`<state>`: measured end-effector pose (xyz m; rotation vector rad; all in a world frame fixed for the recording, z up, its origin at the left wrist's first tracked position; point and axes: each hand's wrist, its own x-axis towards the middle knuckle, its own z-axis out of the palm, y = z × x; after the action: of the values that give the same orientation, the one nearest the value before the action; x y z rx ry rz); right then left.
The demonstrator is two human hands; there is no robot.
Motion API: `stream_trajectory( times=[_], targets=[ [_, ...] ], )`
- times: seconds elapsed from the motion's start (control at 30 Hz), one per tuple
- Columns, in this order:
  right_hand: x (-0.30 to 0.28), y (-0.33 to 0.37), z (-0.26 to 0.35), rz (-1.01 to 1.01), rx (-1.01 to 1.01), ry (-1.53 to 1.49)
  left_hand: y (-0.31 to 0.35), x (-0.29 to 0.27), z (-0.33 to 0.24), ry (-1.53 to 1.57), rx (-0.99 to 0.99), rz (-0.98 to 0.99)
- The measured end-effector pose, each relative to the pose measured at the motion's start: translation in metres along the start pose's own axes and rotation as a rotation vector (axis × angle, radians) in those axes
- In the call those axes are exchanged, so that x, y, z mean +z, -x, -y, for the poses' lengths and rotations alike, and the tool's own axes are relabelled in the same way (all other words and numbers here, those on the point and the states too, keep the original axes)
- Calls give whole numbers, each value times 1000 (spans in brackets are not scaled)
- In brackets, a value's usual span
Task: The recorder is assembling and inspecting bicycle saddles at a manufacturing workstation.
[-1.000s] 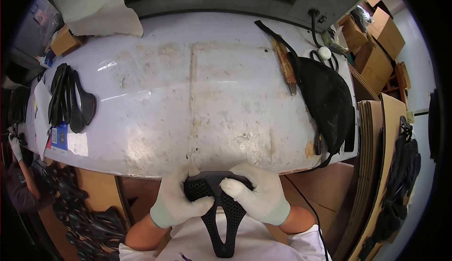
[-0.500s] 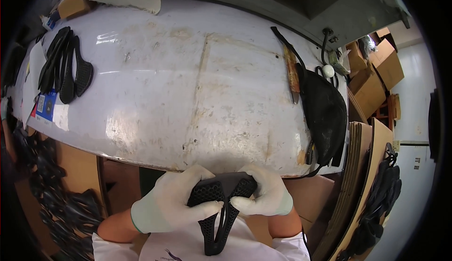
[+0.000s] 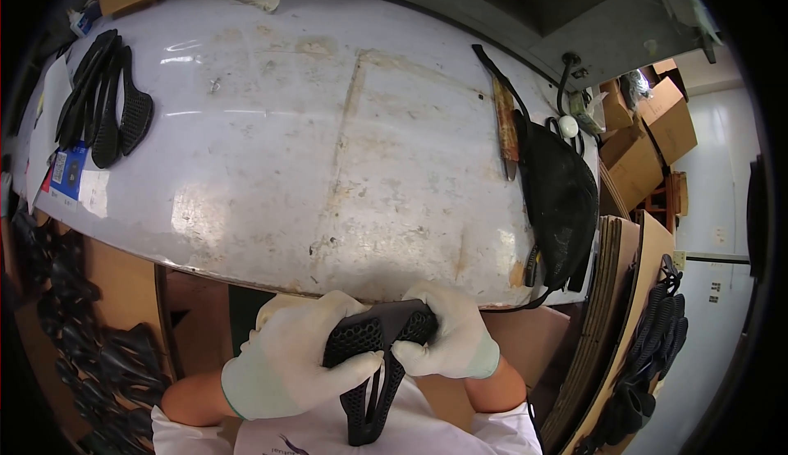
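Observation:
Both white-gloved hands grip one black bicycle saddle [image 3: 393, 317] close to my body, just off the table's near edge. Its wide end points to the table and its narrow nose points down toward my shirt. A honeycomb pattern covers its two wings, with a long slot between them. My left hand [image 3: 308, 348] wraps the left wing, thumb lying on the honeycomb. My right hand [image 3: 450, 332] holds the right wing, thumb near the slot. The fingers under the saddle are hidden. On the table's far left several similar black saddles [image 3: 107, 98] lie bunched together.
The white, stained table [image 3: 263, 168] spreads ahead. On its right lie a black bag [image 3: 562, 201] and a brown-handled blade [image 3: 505, 131]. Dark saddles [image 3: 123, 369] pile up at lower left. Cardboard sheets [image 3: 595, 315] and more black parts [image 3: 652, 348] stand at right.
The view has shifted slightly, so the table things sit a little higher and further left. Both hands keep their hold on the saddle, which looks slightly turned.

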<state>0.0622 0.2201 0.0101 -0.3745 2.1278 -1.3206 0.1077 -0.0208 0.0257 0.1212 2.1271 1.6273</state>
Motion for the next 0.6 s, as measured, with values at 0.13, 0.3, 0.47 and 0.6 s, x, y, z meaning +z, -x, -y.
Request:
stream_trajectory(
  times=[0.13, 0.3, 0.47, 0.6],
  targets=[
    [2, 2, 2, -12, 38, -37, 1, 3, 7, -18, 89, -36],
    [-2, 3, -7, 10, 20, -60, -12, -4, 4, 118, -105, 11],
    [10, 5, -33, -46, 32, -469, -24, -2, -3, 83, -205, 15],
    [20, 9, -14, -199, 113, -288, -20, 10, 12, 115, -195, -57]
  ],
)
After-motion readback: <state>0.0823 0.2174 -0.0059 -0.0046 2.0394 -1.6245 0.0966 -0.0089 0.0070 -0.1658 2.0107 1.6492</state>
